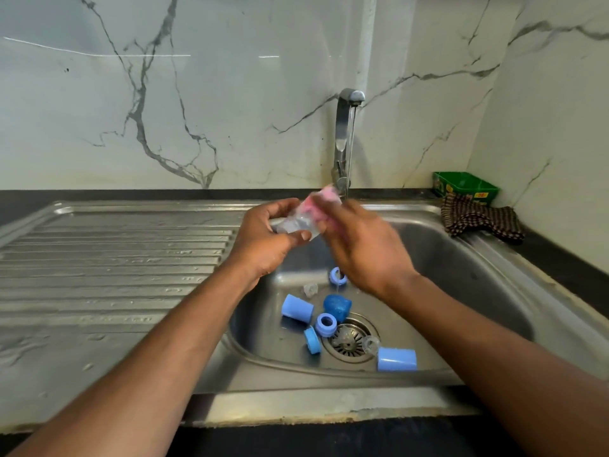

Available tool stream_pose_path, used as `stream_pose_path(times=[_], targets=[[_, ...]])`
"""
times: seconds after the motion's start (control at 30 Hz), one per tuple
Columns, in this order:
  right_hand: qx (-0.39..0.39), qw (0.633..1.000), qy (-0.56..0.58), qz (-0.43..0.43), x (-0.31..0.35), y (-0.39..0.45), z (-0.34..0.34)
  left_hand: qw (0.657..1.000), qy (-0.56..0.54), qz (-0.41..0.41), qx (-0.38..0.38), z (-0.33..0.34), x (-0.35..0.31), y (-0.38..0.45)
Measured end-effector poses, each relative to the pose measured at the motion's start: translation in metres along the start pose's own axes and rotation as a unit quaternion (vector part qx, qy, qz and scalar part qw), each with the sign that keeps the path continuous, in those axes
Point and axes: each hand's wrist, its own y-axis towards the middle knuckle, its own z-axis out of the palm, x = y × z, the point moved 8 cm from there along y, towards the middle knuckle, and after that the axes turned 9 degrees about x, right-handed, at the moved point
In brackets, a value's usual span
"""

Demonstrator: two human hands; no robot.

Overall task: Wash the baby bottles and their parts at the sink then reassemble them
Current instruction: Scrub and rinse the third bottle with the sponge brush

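While tap (346,127) runs over steel sink (461,258), marble walls behind; L fingers (290,237) grip clear bottle (296,222), R fingers blurred, can't tell

Likely a home kitchen: steel sink (461,245), tap (344,133), marble-look wall (164,94).

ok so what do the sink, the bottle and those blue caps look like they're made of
Sink: brushed stainless steel by the look, grey with soft reflections and pressed ribs on the drainer.
Bottle: clear, probably plastic; the left hand shows through it.
Blue caps: opaque matte plastic, likely; even colour, no glare.
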Motion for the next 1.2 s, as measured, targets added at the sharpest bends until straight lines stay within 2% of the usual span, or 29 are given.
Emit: stream_pose_path(times=[0.07, 0.1, 0.2, 0.23, 0.37, 0.4, 0.43, 0.57, 0.6, 0.73, 0.77, 0.8, 0.93, 0.97, 1.1, 1.13, 1.2], targets=[[0.042, 0.996, -0.024, -0.07, 0.021, -0.005, 0.012, 1.0, 0.021, 0.015, -0.012, -0.004, -0.002, 0.0], [0.027, 0.998, -0.042, -0.047, 0.015, -0.001, 0.01, 0.999, 0.027, 0.019, -0.015, -0.005, -0.003, -0.001], [-0.038, 0.993, -0.032, 0.111, -0.033, 0.012, -0.006, 0.999, 0.043, 0.021, -0.013, -0.001, -0.004, 0.0], [-0.035, 0.992, -0.027, 0.114, -0.035, 0.011, -0.006, 0.998, 0.053, 0.021, -0.012, 0.0, -0.003, 0.0], [0.048, 0.996, 0.02, -0.076, 0.021, -0.004, 0.012, 0.992, 0.119, 0.041, -0.025, -0.005, -0.004, 0.001], [0.059, 0.994, 0.004, -0.092, 0.025, -0.004, 0.015, 0.989, 0.138, 0.049, -0.032, -0.006, -0.006, 0.0], [0.048, 0.996, -0.012, -0.076, 0.02, 0.001, 0.014, 0.985, 0.154, 0.061, -0.039, -0.007, -0.01, -0.001], [-0.002, 0.994, 0.018, 0.104, -0.037, 0.013, 0.008, 0.966, 0.236, 0.1, -0.03, 0.0, -0.021, -0.003], [0.005, 0.994, 0.039, 0.103, -0.037, 0.011, 0.012, 0.958, 0.265, 0.104, -0.025, 0.001, -0.023, -0.004], [0.052, 0.991, 0.111, -0.052, 0.011, 0.0, 0.028, 0.94, 0.315, 0.124, -0.028, -0.003, -0.024, -0.005], [0.063, 0.989, 0.115, -0.063, 0.015, 0.0, 0.034, 0.937, 0.323, 0.13, -0.032, -0.004, -0.024, -0.006], [0.067, 0.99, 0.117, -0.048, 0.012, 0.006, 0.038, 0.932, 0.334, 0.135, -0.034, -0.003, -0.024, -0.006], [0.048, 0.983, 0.144, 0.1, -0.034, 0.023, 0.038, 0.929, 0.35, 0.116, -0.02, 0.002, -0.018, -0.004], [0.043, 0.982, 0.153, 0.101, -0.036, 0.021, 0.037, 0.93, 0.35, 0.116, -0.016, 0.003, -0.017, -0.003], [0.083, 0.982, 0.171, -0.017, -0.003, 0.002, 0.039, 0.925, 0.342, 0.164, -0.017, 0.007, -0.021, -0.005], [0.08, 0.984, 0.158, -0.013, -0.006, 0.003, 0.038, 0.928, 0.331, 0.168, -0.024, 0.007, -0.021, -0.005], [0.055, 0.988, 0.132, 0.061, -0.029, 0.011, 0.033, 0.936, 0.308, 0.165, -0.034, 0.005, -0.021, -0.003]])
